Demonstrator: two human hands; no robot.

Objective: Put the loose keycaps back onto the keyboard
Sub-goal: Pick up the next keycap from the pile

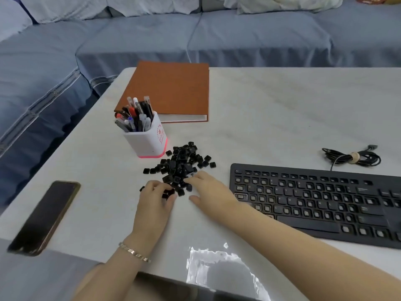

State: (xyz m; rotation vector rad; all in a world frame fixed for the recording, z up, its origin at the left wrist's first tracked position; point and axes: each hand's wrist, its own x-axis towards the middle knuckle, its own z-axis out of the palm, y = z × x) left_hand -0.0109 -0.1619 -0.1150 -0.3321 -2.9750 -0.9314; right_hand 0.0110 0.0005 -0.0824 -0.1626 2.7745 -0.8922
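beside the keyboard (pixel 314 205), left hand (pixel 156 198) grips keycaps (pixel 180 166).

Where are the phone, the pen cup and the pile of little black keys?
phone (pixel 46 216): head view, middle of its dark screen.
pen cup (pixel 144 144): head view, its white front wall.
keycap pile (pixel 180 165): head view, middle of the heap.

Black loose keycaps (pixel 181 165) heaped on table, left of keyboard (pixel 314 203); many sockets bare
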